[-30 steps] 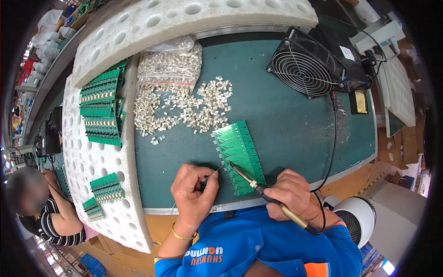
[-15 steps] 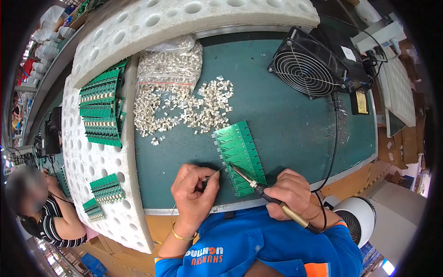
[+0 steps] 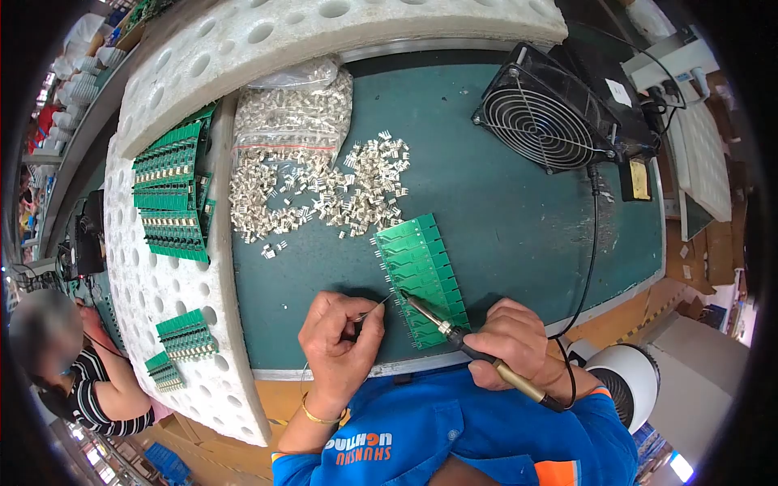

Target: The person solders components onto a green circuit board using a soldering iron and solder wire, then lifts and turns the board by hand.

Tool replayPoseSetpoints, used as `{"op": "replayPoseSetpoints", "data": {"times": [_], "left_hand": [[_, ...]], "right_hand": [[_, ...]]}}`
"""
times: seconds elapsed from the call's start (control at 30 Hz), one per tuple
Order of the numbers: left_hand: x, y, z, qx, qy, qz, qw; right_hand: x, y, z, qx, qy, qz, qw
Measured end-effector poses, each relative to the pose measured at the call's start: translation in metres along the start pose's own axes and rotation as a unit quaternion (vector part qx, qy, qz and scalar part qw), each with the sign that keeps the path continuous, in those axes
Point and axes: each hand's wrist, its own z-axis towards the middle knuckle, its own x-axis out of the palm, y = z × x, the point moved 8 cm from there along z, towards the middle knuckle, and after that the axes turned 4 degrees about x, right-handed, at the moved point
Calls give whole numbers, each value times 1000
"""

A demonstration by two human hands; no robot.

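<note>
My left hand [image 3: 340,336], just to the left of the green circuit board [image 3: 420,279], has its thumb and forefinger pinched together on a thin wire [image 3: 381,304], the other fingers curled in. The wire's end reaches the board's left edge, near the tip of the soldering iron [image 3: 442,326]. My right hand [image 3: 510,340], at the board's near right corner, is closed around the iron's handle, fingers wrapped and thumb pressed in. The iron slants across the board to the left edge; I cannot tell whether its tip touches.

The board lies on the green work surface [image 3: 324,271], its near end angled a little to the right. Pale traces run over its face, small pins stick out along its left edge, and notches line its right edge.

Beyond the board and to its left are a loose pile of white connectors [image 3: 377,182] and a clear bag [image 3: 296,105] of more. The black fan [image 3: 541,125] stands beyond it to the right. Well to its left, a white foam sheet [image 3: 243,324] holds other green boards [image 3: 172,194].
</note>
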Motion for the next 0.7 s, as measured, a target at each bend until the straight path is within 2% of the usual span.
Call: {"op": "replayPoseSetpoints", "data": {"times": [0.7], "left_hand": [[-1, -1, 1, 14, -10, -6, 1000]], "right_hand": [[-5, 3, -1, 11, 1, -21, 1000]]}}
